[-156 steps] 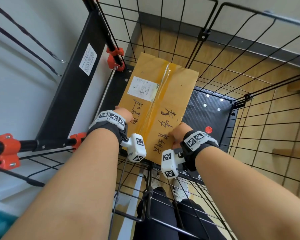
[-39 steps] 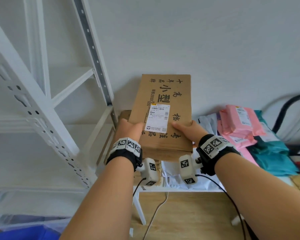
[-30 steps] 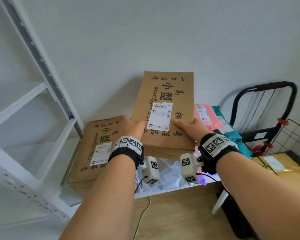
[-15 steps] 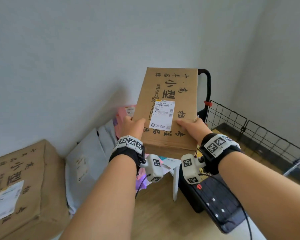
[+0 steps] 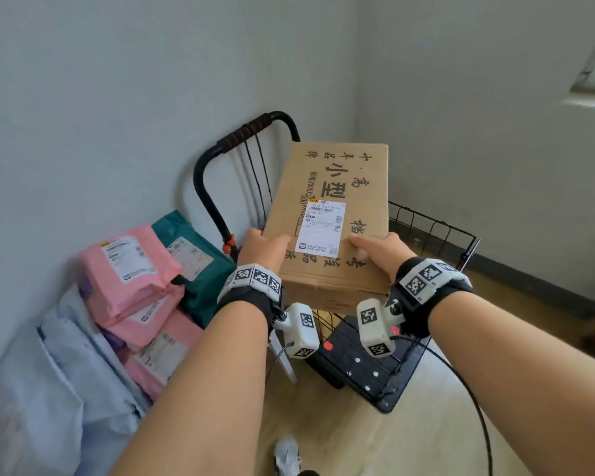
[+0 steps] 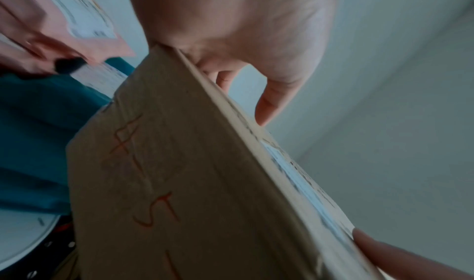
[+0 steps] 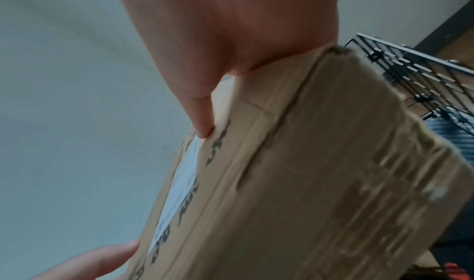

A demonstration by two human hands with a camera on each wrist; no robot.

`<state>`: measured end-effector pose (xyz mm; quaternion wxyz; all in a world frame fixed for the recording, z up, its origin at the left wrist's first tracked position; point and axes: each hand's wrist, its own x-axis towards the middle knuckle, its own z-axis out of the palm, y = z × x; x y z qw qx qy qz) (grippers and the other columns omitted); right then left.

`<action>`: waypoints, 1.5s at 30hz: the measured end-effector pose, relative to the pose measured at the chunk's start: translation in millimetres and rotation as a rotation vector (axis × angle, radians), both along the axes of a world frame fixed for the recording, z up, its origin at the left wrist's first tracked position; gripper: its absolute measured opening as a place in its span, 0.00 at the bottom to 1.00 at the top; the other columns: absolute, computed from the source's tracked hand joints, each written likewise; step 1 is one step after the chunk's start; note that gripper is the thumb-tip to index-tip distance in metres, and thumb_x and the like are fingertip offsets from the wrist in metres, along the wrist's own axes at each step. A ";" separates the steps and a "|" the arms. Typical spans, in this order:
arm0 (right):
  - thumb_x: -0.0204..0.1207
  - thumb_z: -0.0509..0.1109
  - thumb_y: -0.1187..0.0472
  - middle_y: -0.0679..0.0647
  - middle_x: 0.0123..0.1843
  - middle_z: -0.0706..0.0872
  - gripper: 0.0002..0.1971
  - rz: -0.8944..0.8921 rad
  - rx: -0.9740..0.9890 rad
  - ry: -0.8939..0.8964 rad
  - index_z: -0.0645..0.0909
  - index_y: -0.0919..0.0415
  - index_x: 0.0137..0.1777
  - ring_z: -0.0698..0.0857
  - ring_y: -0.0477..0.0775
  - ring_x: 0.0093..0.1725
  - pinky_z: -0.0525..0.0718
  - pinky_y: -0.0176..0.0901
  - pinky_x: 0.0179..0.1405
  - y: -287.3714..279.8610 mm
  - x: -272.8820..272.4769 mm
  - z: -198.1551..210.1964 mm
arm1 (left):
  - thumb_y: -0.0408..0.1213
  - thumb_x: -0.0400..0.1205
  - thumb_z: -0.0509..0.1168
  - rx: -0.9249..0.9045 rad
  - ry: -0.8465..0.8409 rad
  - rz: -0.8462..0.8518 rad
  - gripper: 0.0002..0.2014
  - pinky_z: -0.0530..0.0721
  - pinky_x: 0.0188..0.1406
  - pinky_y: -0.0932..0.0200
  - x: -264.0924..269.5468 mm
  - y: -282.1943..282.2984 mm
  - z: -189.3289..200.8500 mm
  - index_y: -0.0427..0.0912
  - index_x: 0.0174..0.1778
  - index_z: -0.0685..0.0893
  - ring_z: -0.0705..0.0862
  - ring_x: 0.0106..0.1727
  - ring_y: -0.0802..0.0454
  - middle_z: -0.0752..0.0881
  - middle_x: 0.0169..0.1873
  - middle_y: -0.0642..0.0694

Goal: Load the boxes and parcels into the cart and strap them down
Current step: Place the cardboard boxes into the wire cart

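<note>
We carry cardboard box (image 5: 330, 218) above cart (image 5: 433, 235); left hand (image 5: 260, 247), right hand (image 5: 382, 250) clamp near corners. Stiff, seemingly light; support underside.

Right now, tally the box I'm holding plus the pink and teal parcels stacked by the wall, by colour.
Brown cardboard box: 1
Pink parcels: 3
Teal parcel: 1
Total: 5
</note>
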<state>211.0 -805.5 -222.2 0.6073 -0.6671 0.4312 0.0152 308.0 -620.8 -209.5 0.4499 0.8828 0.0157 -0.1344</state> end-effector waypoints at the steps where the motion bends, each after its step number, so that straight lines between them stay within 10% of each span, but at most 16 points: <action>1: 0.66 0.78 0.41 0.57 0.60 0.85 0.43 -0.029 0.000 0.017 0.66 0.59 0.76 0.87 0.59 0.54 0.87 0.56 0.57 -7.3 0.1 -5.7 | 0.44 0.73 0.66 0.019 0.017 -0.030 0.19 0.74 0.34 0.57 6.3 -9.9 -5.4 0.42 0.58 0.74 0.82 0.41 0.48 0.83 0.46 0.46; 12: 0.73 0.76 0.45 0.60 0.66 0.82 0.36 -0.233 0.007 0.229 0.70 0.64 0.75 0.85 0.59 0.58 0.84 0.47 0.51 -49.3 23.4 -47.8 | 0.38 0.76 0.63 0.259 0.215 -0.402 0.24 0.77 0.42 0.55 84.8 -96.3 -55.6 0.40 0.68 0.71 0.82 0.45 0.45 0.82 0.47 0.45; 22: 0.78 0.71 0.46 0.59 0.68 0.82 0.29 -0.282 0.017 0.392 0.74 0.63 0.72 0.82 0.59 0.63 0.81 0.45 0.58 -52.8 31.0 -69.7 | 0.38 0.79 0.62 0.477 0.207 -0.737 0.12 0.73 0.40 0.57 118.5 -146.1 -82.2 0.35 0.54 0.80 0.83 0.48 0.40 0.83 0.45 0.40; 26: 0.79 0.69 0.47 0.59 0.68 0.82 0.26 -0.269 0.019 0.451 0.75 0.63 0.71 0.82 0.58 0.64 0.81 0.47 0.63 -62.6 29.0 -77.7 | 0.36 0.79 0.58 0.563 0.228 -0.794 0.05 0.68 0.28 0.59 114.9 -162.0 -94.2 0.39 0.41 0.76 0.75 0.32 0.48 0.75 0.32 0.43; 31: 0.82 0.66 0.48 0.60 0.70 0.79 0.26 -0.222 -0.008 0.532 0.72 0.65 0.73 0.79 0.58 0.67 0.76 0.43 0.54 -84.9 32.0 -88.7 | 0.37 0.83 0.56 0.616 0.227 -0.908 0.10 0.73 0.44 0.57 118.2 -188.0 -122.7 0.40 0.37 0.74 0.73 0.35 0.48 0.69 0.29 0.49; 38: 0.86 0.59 0.53 0.63 0.70 0.79 0.22 -0.049 -0.035 0.660 0.73 0.68 0.72 0.79 0.58 0.66 0.76 0.46 0.68 -117.5 41.3 -127.8 | 0.26 0.83 0.54 0.900 0.208 -1.144 0.11 0.77 0.52 0.54 116.1 -217.1 -147.3 0.35 0.52 0.82 0.77 0.47 0.41 0.71 0.30 0.44; 42: 0.86 0.58 0.55 0.61 0.70 0.80 0.20 0.085 -0.077 0.788 0.74 0.67 0.71 0.78 0.60 0.70 0.75 0.47 0.71 -135.1 45.7 -158.2 | 0.27 0.83 0.57 1.015 0.247 -1.198 0.15 0.73 0.46 0.56 111.8 -229.6 -162.5 0.33 0.29 0.73 0.76 0.37 0.45 0.73 0.31 0.41; 45: 0.85 0.60 0.53 0.60 0.70 0.80 0.22 0.189 -0.059 0.880 0.74 0.67 0.72 0.78 0.60 0.70 0.74 0.49 0.72 -145.8 50.2 -184.9 | 0.29 0.85 0.58 1.035 0.272 -1.262 0.09 0.77 0.50 0.56 113.1 -239.7 -179.6 0.31 0.44 0.82 0.80 0.51 0.44 0.79 0.41 0.39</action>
